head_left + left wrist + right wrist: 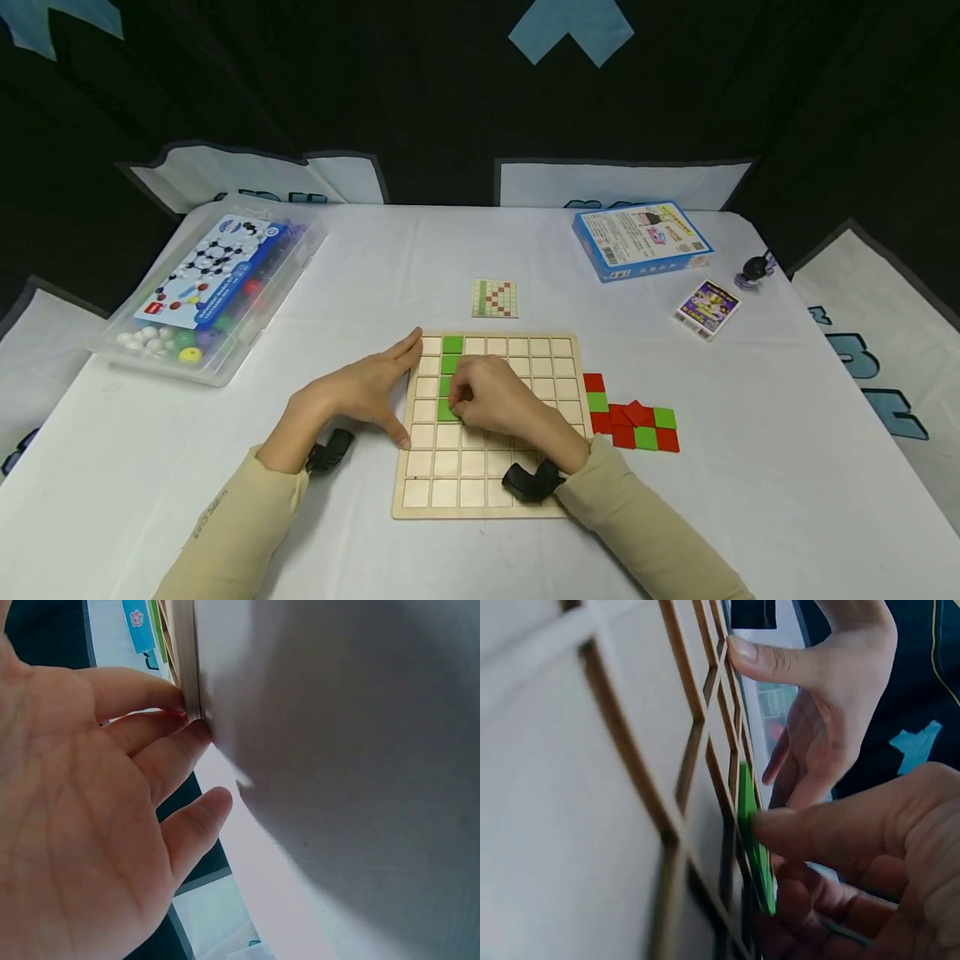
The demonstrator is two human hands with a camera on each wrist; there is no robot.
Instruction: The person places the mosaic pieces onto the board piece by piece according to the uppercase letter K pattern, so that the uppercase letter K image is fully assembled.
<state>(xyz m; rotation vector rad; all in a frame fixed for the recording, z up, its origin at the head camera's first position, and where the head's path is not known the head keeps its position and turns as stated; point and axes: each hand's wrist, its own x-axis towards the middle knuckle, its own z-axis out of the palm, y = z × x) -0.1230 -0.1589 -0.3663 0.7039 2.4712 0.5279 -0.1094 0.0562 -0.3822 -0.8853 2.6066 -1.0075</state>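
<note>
Sleeves, beige, two, entering at bottom edge of head view; black wrist straps on both.

Wooden grid board (491, 467), pale, square cells, lying flat on white tablecloth (750, 500), near front centre.

Left hand (360, 390): fingers straight, flat on cloth, pressed against left edge of board; holding nothing. Left wrist view: fingertips (176, 701) touching board's thin side.

Right hand (498, 400): resting over board's left-centre cells, fingers curled, pinching green tile (447, 410) in second column. Right wrist view: tile (754, 851) tilted on edge against cell frame, fingertip on it; fully seated or not, cannot tell.

Green tiles already in board: column of two above held tile, top one (452, 344) in first row.

Loose tiles (633, 421), red and green, clustered on cloth just beside board's right edge.

Pattern card (495, 298), small, red-and-green grid, beyond board's far edge.

Blue box (641, 240), printed, far right. Small card pack (707, 308) near it; small dark object (756, 270) further right.

Clear plastic case (213, 287) of coloured balls, far left, lid closed.
</note>
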